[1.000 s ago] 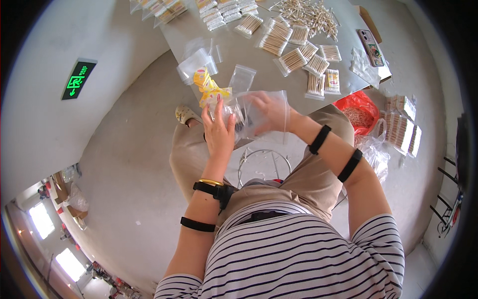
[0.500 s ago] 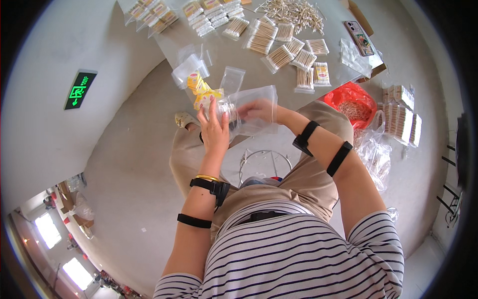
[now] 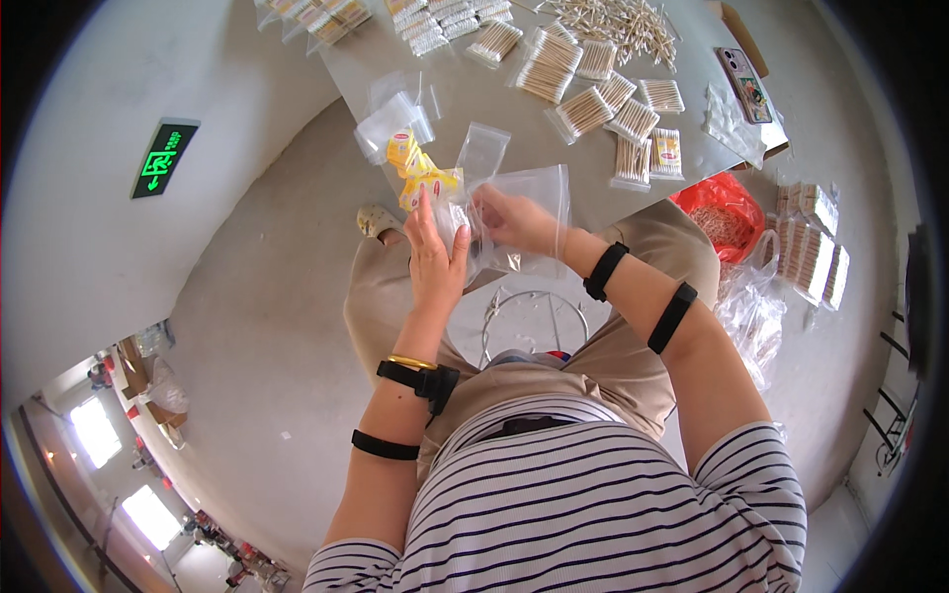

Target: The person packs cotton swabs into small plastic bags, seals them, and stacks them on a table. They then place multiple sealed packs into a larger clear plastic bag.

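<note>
My left hand (image 3: 435, 255) steadies a clear plastic bag (image 3: 547, 186) at the near table edge, its thumb and fingers on either side of the bunched film. Through the film shows my right hand (image 3: 520, 221), fingers curled toward the left hand; their tips and anything in them are hard to make out. Yellow printed cards (image 3: 407, 156) lie in an untidy stack just beyond the left fingertips. Small empty clear bags (image 3: 388, 127) are spread beside them, and another small bag (image 3: 483, 150) lies just past the big one.
Bagged cotton swabs (image 3: 585, 111) lie across the table (image 3: 474, 94), with a loose swab heap (image 3: 623, 30) behind. A phone (image 3: 743, 85) rests at the right. Beside my right knee are a red bag (image 3: 727, 212) of swabs and stacked swab packs (image 3: 806, 252).
The view has shifted, so the table things sit farther right and lower. My right hand has drawn slightly closer to the left inside the film; the left keeps its hold.
</note>
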Demonstrator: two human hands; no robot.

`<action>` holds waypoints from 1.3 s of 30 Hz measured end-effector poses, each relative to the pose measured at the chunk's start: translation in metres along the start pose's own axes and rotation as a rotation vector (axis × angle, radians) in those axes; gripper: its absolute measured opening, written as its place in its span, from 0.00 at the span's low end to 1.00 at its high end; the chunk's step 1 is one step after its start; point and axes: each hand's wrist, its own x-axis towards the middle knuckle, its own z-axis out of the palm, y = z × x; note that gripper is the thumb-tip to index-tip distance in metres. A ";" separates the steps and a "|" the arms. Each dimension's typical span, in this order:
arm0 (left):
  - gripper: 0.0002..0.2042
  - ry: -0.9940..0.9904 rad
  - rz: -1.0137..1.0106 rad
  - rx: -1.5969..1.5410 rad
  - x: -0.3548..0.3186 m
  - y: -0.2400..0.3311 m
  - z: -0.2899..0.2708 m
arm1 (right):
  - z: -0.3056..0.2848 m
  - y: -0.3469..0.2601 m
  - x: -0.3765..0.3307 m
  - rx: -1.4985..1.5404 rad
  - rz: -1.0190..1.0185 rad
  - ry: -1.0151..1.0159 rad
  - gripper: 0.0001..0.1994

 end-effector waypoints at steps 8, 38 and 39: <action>0.47 -0.050 0.078 -0.060 0.001 -0.005 -0.013 | 0.007 -0.002 0.005 -0.205 -0.008 0.043 0.27; 0.47 -0.227 0.352 0.274 -0.003 -0.012 -0.026 | -0.055 0.006 -0.016 0.050 0.098 -0.488 0.17; 0.47 -0.240 0.339 0.266 -0.003 -0.012 -0.026 | -0.061 0.010 -0.016 0.182 0.204 -0.490 0.17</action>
